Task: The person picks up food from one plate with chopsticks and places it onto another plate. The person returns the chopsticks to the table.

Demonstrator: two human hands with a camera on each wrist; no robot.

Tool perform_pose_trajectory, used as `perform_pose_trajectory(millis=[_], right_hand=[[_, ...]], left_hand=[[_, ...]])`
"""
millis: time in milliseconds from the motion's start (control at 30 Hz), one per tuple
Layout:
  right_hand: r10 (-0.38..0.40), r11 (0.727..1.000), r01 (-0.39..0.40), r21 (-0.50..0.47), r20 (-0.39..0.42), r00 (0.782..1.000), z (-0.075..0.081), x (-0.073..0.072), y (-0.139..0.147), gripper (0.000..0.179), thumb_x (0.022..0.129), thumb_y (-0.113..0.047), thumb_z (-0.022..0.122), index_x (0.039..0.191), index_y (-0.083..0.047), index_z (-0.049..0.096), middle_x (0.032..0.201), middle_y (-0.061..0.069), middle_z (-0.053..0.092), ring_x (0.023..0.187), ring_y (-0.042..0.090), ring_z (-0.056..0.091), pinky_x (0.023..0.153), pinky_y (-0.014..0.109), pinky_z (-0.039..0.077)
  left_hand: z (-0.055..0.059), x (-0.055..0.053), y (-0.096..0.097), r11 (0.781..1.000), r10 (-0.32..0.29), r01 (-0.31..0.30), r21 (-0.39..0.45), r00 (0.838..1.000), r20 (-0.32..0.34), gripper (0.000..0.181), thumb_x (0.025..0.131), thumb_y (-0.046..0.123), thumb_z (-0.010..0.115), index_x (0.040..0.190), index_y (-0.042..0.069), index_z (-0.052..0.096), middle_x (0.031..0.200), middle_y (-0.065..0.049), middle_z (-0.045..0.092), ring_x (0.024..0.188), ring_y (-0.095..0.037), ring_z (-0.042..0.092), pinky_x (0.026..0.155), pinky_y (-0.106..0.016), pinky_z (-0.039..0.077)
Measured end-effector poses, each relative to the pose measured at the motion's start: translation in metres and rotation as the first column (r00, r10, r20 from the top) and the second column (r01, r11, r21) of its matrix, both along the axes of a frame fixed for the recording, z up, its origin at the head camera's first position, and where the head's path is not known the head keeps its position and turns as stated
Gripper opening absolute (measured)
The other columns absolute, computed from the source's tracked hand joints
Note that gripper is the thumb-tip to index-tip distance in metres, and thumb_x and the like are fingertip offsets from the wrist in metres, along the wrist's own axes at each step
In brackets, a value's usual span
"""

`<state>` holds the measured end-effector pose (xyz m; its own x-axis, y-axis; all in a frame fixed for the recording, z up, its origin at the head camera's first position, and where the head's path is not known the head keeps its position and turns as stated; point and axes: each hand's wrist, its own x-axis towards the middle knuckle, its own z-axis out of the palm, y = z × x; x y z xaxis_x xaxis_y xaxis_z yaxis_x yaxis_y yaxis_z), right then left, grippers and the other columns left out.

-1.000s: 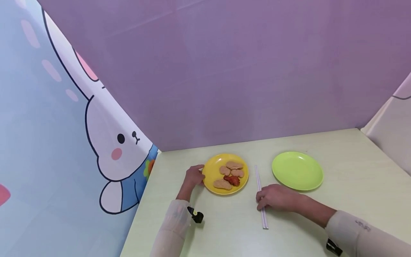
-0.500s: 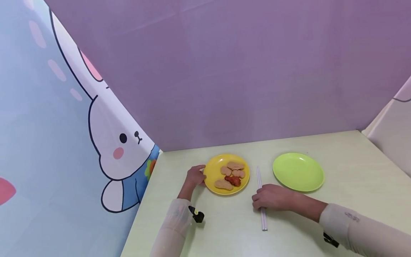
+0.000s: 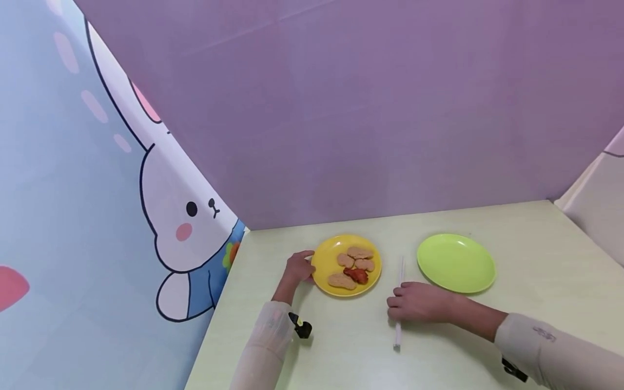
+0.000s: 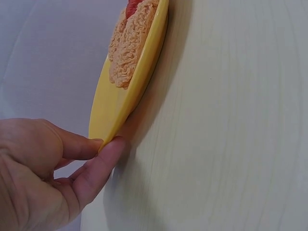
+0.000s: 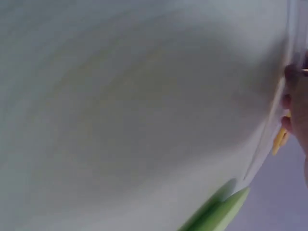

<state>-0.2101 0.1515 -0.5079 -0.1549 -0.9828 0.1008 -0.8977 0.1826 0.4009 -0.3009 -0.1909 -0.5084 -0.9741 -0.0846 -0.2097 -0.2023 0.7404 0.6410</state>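
Note:
In the head view my left hand [image 3: 298, 266] holds the left rim of a yellow plate [image 3: 323, 265]. The left wrist view shows the thumb and fingers pinching that rim [image 4: 103, 113]. Light-brown breaded pieces [image 3: 342, 280] and one red-brown piece [image 3: 357, 275] lie on the plate. To its right, my right hand [image 3: 420, 302] grips a pair of pale chopsticks [image 3: 397, 338] around the middle, close over the table. The knuckles hide the chopsticks' middle part. In the right wrist view only part of the right hand [image 5: 299, 110] shows, at the right edge.
A bare light-green plate [image 3: 455, 262] stands right of the chopsticks, just beyond the right hand. The pale table [image 3: 351, 346] ends at a purple backdrop [image 3: 370, 108]. A rabbit-printed panel [image 3: 166, 227] rises on the left.
The right hand has closed round the chopsticks and turned them: their far end has swung right, their near end slightly left. The left hand keeps its hold on the yellow plate.

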Motion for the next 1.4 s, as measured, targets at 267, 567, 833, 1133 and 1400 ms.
perform_pose_trajectory(millis=[267, 567, 833, 1133, 1400], right_hand=[[-0.03, 0.987, 0.021, -0.162, -0.054, 0.998, 0.01, 0.001, 0.011, 0.01, 0.098, -0.016, 0.058, 0.107, -0.019, 0.059, 0.101, -0.007, 0.061, 0.085, 0.008, 0.058, 0.076, 0.021, 0.055], [-0.085, 0.943, 0.089, -0.321, 0.026, 0.996, 0.053, 0.008, 0.008, 0.029, 0.075, -0.009, 0.077, 0.088, -0.018, 0.052, 0.079, -0.008, 0.049, 0.06, 0.006, 0.047, 0.054, 0.016, 0.042], [-0.193, 0.931, 0.267, -0.248, 0.285, 0.939, 0.081, 0.009, 0.005, 0.021, 0.083, -0.01, 0.07, 0.084, -0.021, 0.052, 0.075, -0.009, 0.045, 0.056, 0.001, 0.034, 0.053, 0.013, 0.029], [-0.204, 0.852, 0.371, -0.371, 0.417, 0.886, 0.102, 0.003, 0.006, 0.018, 0.087, -0.008, 0.067, 0.084, -0.019, 0.054, 0.072, -0.012, 0.052, 0.059, -0.006, 0.044, 0.053, 0.012, 0.041], [-0.259, 0.787, 0.538, -0.302, 0.63, 0.732, 0.127, -0.002, 0.01, 0.023, 0.092, -0.01, 0.064, 0.075, -0.023, 0.056, 0.06, -0.02, 0.041, 0.056, -0.007, 0.036, 0.054, 0.014, 0.039]], left_hand=[[-0.003, -0.004, 0.0, 0.999, 0.017, -0.017, 0.035, 1.0, 0.017, 0.056, 0.087, 0.0, 0.066, 0.141, 0.015, 0.062, 0.115, -0.016, 0.072, 0.067, -0.015, 0.072, 0.06, -0.027, 0.062], [0.004, 0.001, 0.002, 1.0, 0.002, -0.002, 0.005, 1.0, -0.002, 0.054, 0.087, 0.002, 0.067, 0.139, 0.013, 0.062, 0.117, -0.017, 0.069, 0.071, -0.016, 0.072, 0.064, -0.028, 0.063], [0.0, -0.001, 0.002, 1.0, 0.0, 0.0, -0.004, 1.0, 0.012, 0.053, 0.088, 0.002, 0.068, 0.139, 0.013, 0.062, 0.118, -0.016, 0.069, 0.074, -0.017, 0.073, 0.064, -0.029, 0.063], [-0.001, -0.002, 0.001, 1.0, -0.011, 0.011, 0.011, 1.0, 0.011, 0.054, 0.087, 0.002, 0.067, 0.139, 0.013, 0.062, 0.116, -0.016, 0.07, 0.069, -0.016, 0.072, 0.062, -0.028, 0.063], [0.001, -0.003, 0.002, 1.0, -0.013, 0.013, 0.019, 1.0, 0.013, 0.054, 0.087, 0.002, 0.066, 0.14, 0.013, 0.062, 0.118, -0.017, 0.069, 0.069, -0.016, 0.072, 0.062, -0.028, 0.063]])
